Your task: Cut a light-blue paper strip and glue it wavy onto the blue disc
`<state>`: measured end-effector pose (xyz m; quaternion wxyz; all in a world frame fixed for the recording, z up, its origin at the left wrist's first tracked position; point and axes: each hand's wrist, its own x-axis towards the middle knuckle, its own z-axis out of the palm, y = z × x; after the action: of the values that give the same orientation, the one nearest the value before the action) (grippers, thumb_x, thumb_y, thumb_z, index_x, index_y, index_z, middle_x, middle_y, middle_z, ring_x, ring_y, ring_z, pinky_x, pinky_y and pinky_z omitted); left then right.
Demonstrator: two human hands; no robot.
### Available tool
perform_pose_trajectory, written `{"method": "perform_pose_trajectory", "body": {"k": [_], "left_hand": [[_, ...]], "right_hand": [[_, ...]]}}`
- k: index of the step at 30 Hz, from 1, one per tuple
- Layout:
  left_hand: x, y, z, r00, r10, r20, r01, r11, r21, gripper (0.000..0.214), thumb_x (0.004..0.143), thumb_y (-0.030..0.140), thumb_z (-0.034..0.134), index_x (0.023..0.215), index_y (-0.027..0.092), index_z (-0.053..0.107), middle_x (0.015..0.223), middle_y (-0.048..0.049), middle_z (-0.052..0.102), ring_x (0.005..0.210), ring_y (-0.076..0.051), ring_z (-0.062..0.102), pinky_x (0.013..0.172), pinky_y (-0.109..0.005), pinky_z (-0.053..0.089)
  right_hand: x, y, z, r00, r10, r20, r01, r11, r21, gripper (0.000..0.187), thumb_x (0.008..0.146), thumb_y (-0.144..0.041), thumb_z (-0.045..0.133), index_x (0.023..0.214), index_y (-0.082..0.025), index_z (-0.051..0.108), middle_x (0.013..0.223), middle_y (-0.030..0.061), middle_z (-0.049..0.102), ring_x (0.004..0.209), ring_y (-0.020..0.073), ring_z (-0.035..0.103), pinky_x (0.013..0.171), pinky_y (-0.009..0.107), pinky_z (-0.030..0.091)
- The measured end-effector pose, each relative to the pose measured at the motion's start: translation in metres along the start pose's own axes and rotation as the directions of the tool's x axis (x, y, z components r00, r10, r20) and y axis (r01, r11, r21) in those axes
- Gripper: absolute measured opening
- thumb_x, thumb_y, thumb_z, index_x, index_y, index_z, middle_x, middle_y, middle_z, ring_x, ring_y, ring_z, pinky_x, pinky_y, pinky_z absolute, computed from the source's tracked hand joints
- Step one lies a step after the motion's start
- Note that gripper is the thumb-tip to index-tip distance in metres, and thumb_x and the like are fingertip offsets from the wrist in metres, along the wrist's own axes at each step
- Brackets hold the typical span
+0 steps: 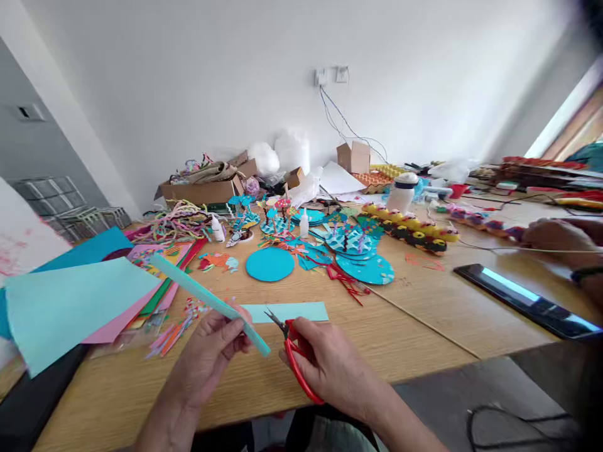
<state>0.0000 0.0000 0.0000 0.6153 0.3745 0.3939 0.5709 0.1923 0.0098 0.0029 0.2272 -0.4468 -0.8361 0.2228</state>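
- Two bare hands work at the lower centre of the frame. The left hand (pixel 214 339) pinches a pale turquoise strip (pixel 186 284) between thumb and fingers near its lower end; the strip slants towards the upper left.
- The right hand (pixel 327 358) grips red-handled scissors (pixel 300 375), blades slightly parted, tips pointing up and left, apart from the held strip.
- Behind the scissors, a wider turquoise piece (pixel 308 311) lies flat.
- The step in hand appears to be cutting paper strips; a further cut would call for a steady left pinch and the blades brought to the paper's edge.
- The wooden table (pixel 400 342) is crowded: coloured sheets (pixel 80 298) at left, a blue disc (pixel 269 263) at centre, yellow caterpillar-like crafts (pixel 409 226) right of centre.
- At the right edge, a phone (pixel 522 300) lies near another person's hand (pixel 556 240), whose grip I cannot tell.
- Behind, a plain white wall (pixel 211 69) carries sockets (pixel 320 76) with trailing cables (pixel 336 119).
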Motion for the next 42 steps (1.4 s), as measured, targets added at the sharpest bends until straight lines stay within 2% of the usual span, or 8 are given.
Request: {"method": "perform_pose_trajectory", "body": {"k": [5, 11, 17, 42], "left_hand": [[-0.0019, -0.0047, 0.005, 1.0, 0.006, -0.017, -0.006, 1.0, -0.02, 0.016, 0.06, 0.026, 0.077, 0.067, 0.016, 0.066, 0.058, 0.0025, 0.061, 0.049, -0.007, 0.051, 0.044, -0.017, 0.045], [-0.0015, -0.0049, 0.0045, 0.998, 0.027, -0.057, -0.028, 0.999, -0.023, 0.016, 0.06, 0.025, 0.077, 0.069, 0.016, 0.066, 0.058, 0.0032, 0.06, 0.049, -0.007, 0.051, 0.044, -0.017, 0.045], [-0.0023, -0.0063, 0.0055, 0.999, 0.035, -0.038, -0.035, 0.999, 0.005, 0.015, 0.061, 0.025, 0.076, 0.069, 0.016, 0.066, 0.058, 0.0032, 0.06, 0.05, -0.007, 0.051, 0.045, -0.017, 0.045], [-0.0026, -0.0098, 0.0054, 1.0, 0.027, 0.003, -0.027, 0.999, 0.045, 0.012, 0.062, 0.024, 0.075, 0.069, 0.018, 0.068, 0.06, 0.0018, 0.064, 0.053, -0.009, 0.053, 0.047, -0.019, 0.045]], "right_hand": [[-0.0036, -0.0039, 0.0065, 0.996, -0.087, 0.001, 0.086, 0.995, 0.051, 0.012, 0.083, -0.026, 0.043, 0.073, -0.02, 0.042, 0.066, -0.0015, 0.052, 0.06, 0.0107, 0.045, 0.054, 0.021, 0.026], [-0.0041, -0.0043, 0.0088, 0.998, -0.06, 0.031, 0.058, 0.996, 0.064, 0.019, 0.084, -0.029, 0.042, 0.067, -0.019, 0.041, 0.06, -0.0024, 0.051, 0.052, 0.0085, 0.039, 0.049, 0.021, 0.021], [-0.0039, -0.0026, 0.0109, 0.997, -0.054, 0.053, 0.051, 0.997, 0.066, 0.019, 0.083, -0.028, 0.042, 0.066, -0.019, 0.042, 0.057, -0.0038, 0.048, 0.05, 0.0072, 0.035, 0.047, 0.021, 0.02], [-0.0005, -0.0076, 0.0098, 0.997, -0.07, -0.015, 0.071, 0.996, 0.046, 0.018, 0.079, -0.027, 0.046, 0.064, -0.019, 0.04, 0.058, -0.0033, 0.046, 0.054, 0.0088, 0.037, 0.051, 0.021, 0.023]]}}
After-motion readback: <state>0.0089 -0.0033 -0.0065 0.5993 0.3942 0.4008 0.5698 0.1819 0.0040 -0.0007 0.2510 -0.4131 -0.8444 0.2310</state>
